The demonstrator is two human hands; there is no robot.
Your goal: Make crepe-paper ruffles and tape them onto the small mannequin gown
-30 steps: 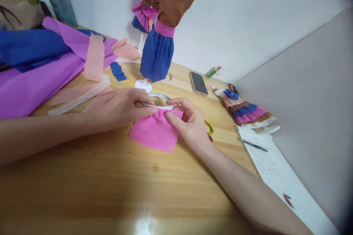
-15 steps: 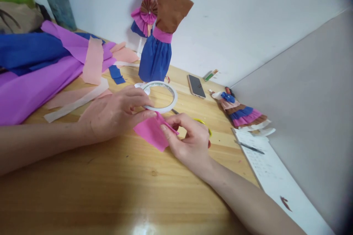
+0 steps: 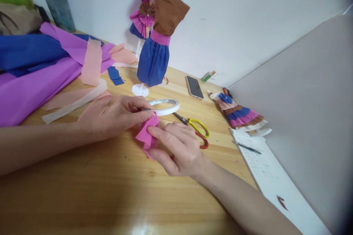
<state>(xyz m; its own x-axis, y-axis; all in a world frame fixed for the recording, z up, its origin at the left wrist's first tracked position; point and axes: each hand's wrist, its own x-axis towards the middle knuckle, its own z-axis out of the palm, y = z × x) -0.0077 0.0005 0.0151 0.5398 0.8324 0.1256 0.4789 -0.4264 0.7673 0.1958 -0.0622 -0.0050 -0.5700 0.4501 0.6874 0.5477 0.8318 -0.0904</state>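
A small piece of pink crepe paper (image 3: 147, 135) is bunched up between both hands just above the wooden table (image 3: 110, 191). My left hand (image 3: 113, 114) pinches its top edge with thumb and fingertips. My right hand (image 3: 175, 148) is closed around its lower right part, with the index finger stretched across it. A roll of white tape (image 3: 163, 106) lies flat on the table right behind the fingertips.
Scissors with yellow and red handles (image 3: 197, 129) lie right of the tape. A mannequin in a blue and brown paper dress (image 3: 158, 40) stands behind. Purple, blue and peach paper (image 3: 41, 66) is piled at left. A phone (image 3: 194, 87), a doll (image 3: 237, 112) and a notepad with pen (image 3: 264, 165) lie at right.
The pink paper went from lying flat to being gathered into a bunch. My right hand turned over onto it. The tape roll, tilted up half a second ago, now lies flat.
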